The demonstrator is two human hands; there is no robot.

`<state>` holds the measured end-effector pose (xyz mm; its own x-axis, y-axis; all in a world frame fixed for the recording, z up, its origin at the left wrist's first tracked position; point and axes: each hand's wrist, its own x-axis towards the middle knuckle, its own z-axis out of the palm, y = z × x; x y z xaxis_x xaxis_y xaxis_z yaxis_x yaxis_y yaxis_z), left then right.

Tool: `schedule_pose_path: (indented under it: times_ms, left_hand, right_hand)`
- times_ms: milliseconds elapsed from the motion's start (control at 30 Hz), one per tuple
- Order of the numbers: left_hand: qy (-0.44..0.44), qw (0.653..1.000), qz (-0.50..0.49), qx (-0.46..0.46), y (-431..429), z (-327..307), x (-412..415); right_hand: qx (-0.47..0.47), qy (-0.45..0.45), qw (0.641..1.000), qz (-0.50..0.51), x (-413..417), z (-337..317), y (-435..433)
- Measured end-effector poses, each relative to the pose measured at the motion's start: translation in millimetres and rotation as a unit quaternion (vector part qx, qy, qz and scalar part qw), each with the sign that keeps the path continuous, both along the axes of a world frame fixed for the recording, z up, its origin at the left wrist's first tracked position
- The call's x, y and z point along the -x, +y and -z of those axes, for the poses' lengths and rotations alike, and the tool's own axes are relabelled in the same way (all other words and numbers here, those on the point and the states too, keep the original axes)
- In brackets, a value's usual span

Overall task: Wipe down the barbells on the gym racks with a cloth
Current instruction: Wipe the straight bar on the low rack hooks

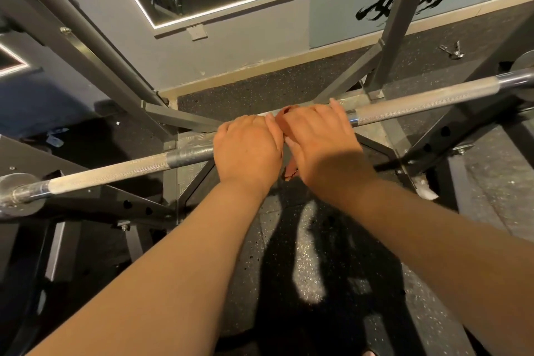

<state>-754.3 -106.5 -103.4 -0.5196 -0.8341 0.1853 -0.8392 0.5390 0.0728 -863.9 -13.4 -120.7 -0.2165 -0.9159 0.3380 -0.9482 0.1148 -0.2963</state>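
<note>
Two-handed, clamping onto the bar [419, 105] at its middle. Curling the left hand [248, 150] over bare steel. Wrapping the cloth [290, 172] round the shaft with the right hand [315, 139], just beside the left, thumbs touching. Letting a ragged rust-red end of the cloth dangle below the bar between the wrists, with another fold peeking out above the thumbs. Resting the bar across the rack [398, 23], slanting from lower left to upper right in view. Looking along round steel: matte, knurled grey bands on either side of the hands, smooth shiny bands nearer them, a thicker polished sleeve at the left end. Leaning over square-section dark metal posts pierced with round holes and bolted at the joints. Standing on a black rubber floor [318, 269] flecked with pale specks, facing a flat grey wall [245, 46].
</note>
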Motion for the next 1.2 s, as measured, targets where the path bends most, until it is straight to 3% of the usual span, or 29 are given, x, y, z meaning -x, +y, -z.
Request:
schedule_pose_path:
  times_ms: [67,133,267,367,500,700,900,1067,1200]
  left_hand:
    - [0.006,1.0,0.002,0.002,0.7,-1.2,-0.9]
    - [0.005,1.0,0.0,-0.003,1.9,-3.2,1.3]
    - [0.002,1.0,-0.004,-0.005,0.0,-2.3,3.1]
    - [-0.008,1.0,-0.014,-0.003,-2.0,-0.7,1.7]
    - [-0.005,0.999,-0.03,-0.015,-1.5,-4.1,3.2]
    - [0.022,0.998,-0.006,-0.067,7.3,-1.6,15.9]
    - [0.02,0.999,0.009,-0.04,10.8,-1.8,20.7]
    - [0.033,0.998,-0.019,-0.055,16.2,-6.6,27.3]
    - [0.03,0.998,-0.047,-0.041,16.4,-8.1,34.2]
  right_hand:
    - [-0.069,0.044,0.996,-0.035,23.9,-6.5,5.3]
    - [-0.092,0.096,0.991,0.005,44.3,-7.2,10.2]
    - [-0.005,-0.001,0.983,0.181,27.2,-6.0,0.6]
    - [-0.009,-0.011,0.995,0.104,1.8,-2.9,-6.7]
    - [-0.044,-0.002,0.999,-0.011,30.0,-10.3,9.0]
    - [-0.079,-0.018,0.991,0.107,11.6,-14.2,-13.1]
    - [-0.111,0.04,0.993,-0.015,54.4,-26.0,12.0]
    - [-0.091,0.018,0.985,0.145,87.2,-19.0,27.7]
    - [-0.122,-0.01,0.985,0.124,46.8,-22.4,11.6]
